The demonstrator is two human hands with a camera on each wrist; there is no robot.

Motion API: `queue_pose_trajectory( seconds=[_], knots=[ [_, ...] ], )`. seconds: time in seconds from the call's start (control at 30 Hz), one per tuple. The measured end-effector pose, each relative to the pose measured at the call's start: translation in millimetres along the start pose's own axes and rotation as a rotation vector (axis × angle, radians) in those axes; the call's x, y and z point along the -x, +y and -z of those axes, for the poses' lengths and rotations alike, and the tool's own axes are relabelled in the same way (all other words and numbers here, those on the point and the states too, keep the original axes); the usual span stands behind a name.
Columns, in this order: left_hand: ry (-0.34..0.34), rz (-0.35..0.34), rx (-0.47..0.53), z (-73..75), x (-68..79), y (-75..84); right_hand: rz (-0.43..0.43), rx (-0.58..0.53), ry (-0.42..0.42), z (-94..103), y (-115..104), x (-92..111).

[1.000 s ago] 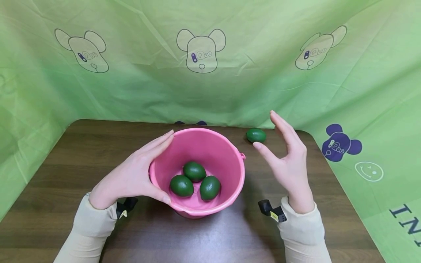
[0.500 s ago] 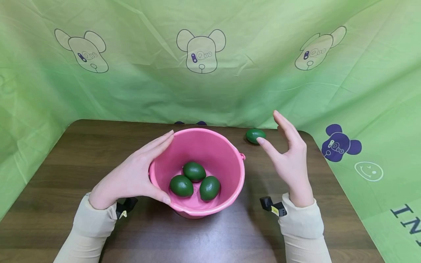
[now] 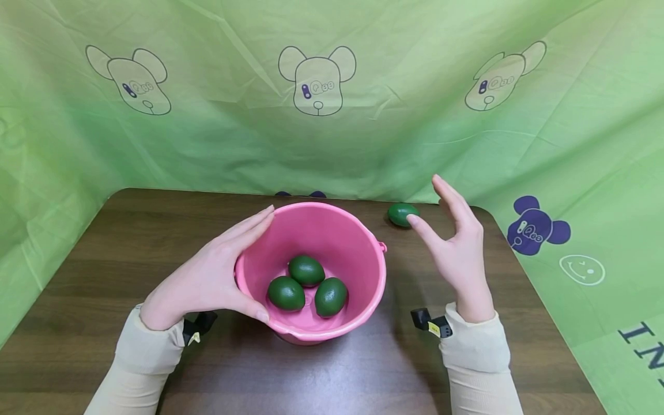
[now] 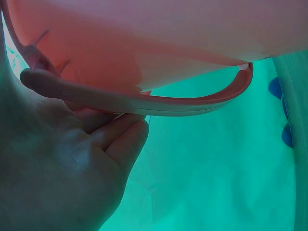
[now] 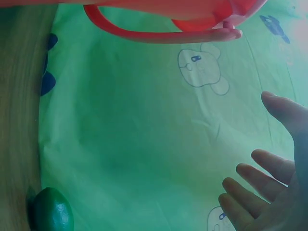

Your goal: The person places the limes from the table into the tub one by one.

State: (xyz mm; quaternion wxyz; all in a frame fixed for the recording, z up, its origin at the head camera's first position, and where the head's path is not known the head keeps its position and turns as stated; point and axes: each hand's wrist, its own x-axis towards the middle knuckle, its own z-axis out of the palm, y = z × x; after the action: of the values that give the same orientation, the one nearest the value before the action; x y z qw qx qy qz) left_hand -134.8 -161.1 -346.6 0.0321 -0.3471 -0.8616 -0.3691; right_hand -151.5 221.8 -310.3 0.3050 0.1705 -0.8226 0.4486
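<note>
In the head view a pink bucket [image 3: 358, 268] stands mid-table, its wide mouth facing up. Three glossy dark green avocados [image 3: 306, 271] lie on its floor. My left hand [image 3: 215, 274] grips the bucket's left side, thumb along the near rim and fingers spread around the outer wall. The left wrist view shows those fingers beneath the pink handle [image 4: 178, 107]. To the right of the bucket my right hand [image 3: 459, 253] hangs with thumb and fingers spread apart, holding nothing. Another avocado [image 3: 400, 214] lies near the table's back edge, partly overlapped by the right thumb in the head view.
The brown wooden table [image 3: 129, 242] has rounded back corners. Green cloth [image 3: 218, 132] printed with bear heads hangs behind it and at both sides. A black wrist camera [image 3: 422, 319] juts from the right sleeve, and another [image 3: 203, 323] from the left.
My right hand has shifted slightly to the right, its thumb drawing a little away from the lone avocado. The left hand, the bucket and the avocados inside have stayed put.
</note>
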Motion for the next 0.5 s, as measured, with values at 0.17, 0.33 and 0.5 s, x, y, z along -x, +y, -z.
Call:
queue_pose_trajectory(
  seconds=[0.17,0.33,0.5],
  knots=[
    [0.0,0.0,-0.001,0.1,0.0,0.7,-0.028,0.017,-0.006,-0.1,6,-1],
    [0.002,-0.006,-0.005,0.8,-0.1,1.9,-0.048,0.028,-0.007,-0.5,12,-2],
    [0.001,-0.01,-0.014,1.0,-0.2,2.4,-0.07,0.037,-0.018,-2.3,20,-2]
  ],
)
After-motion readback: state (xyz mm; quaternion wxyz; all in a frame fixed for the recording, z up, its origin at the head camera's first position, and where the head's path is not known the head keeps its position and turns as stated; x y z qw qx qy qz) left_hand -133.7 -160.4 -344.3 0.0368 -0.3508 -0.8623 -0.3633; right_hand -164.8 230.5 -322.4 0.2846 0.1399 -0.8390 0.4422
